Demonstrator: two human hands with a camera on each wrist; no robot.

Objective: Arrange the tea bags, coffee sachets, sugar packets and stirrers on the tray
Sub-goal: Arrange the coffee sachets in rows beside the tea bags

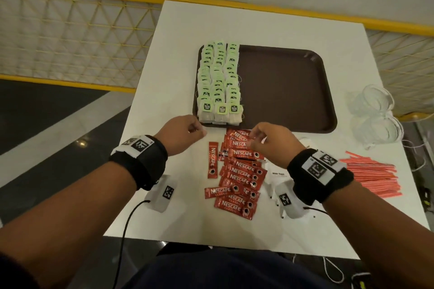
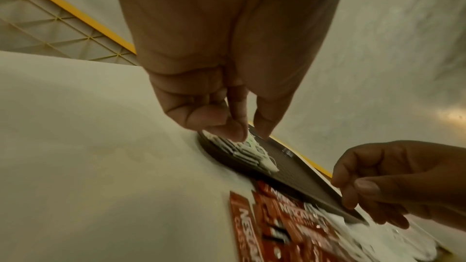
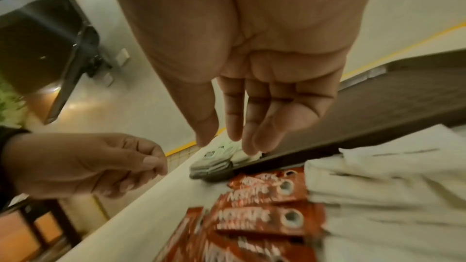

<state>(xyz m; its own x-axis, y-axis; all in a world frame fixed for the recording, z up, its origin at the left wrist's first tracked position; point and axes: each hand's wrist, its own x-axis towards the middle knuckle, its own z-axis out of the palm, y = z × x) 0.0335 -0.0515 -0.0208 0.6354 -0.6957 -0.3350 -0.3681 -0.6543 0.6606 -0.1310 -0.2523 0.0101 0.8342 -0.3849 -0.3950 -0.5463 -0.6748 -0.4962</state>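
A brown tray (image 1: 281, 89) lies on the white table (image 1: 169, 54). Green-tagged tea bags (image 1: 218, 77) fill its left part in three rows. Red coffee sachets (image 1: 239, 171) are heaped on the table just in front of the tray, one lone sachet (image 1: 212, 163) to their left. White sugar packets (image 1: 277, 172) peek out under my right wrist, and red stirrers (image 1: 373, 176) lie at the right. My left hand (image 1: 195, 130) hovers by the tray's near left corner, fingers curled, holding nothing. My right hand (image 1: 256, 136) hangs over the top sachets with relaxed fingers (image 3: 234, 127), empty.
Clear plastic cups (image 1: 375, 112) stand at the table's right edge beyond the stirrers. A yellow mesh railing (image 1: 70, 30) runs behind and to the left of the table. The tray's right part is bare. Cables trail from both wrists over the near edge.
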